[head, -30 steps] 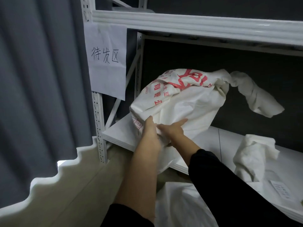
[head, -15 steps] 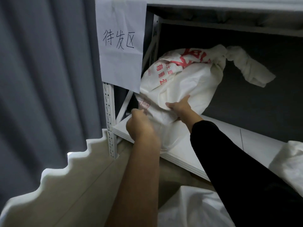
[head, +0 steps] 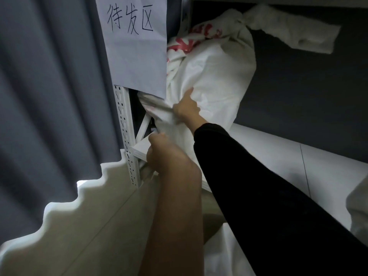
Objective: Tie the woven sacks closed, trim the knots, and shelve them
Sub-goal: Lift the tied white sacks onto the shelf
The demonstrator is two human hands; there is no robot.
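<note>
Now sack (head: 215,76) pushed deeper onto shelf (head: 278,152); left grip (head: 159,150), right grip (head: 186,109) both clamped on its fabric.

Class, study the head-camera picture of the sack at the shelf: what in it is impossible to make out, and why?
- Head view, sack left side: hidden behind the paper sign.
- Head view, red print: creased, partly covered, unreadable.
- Head view, left hand fingers: behind the hand's own back, grip unclear.
- Head view, second sack: cut off by the right edge.
- Head view, knot: blurred, trimming unclear.
</note>
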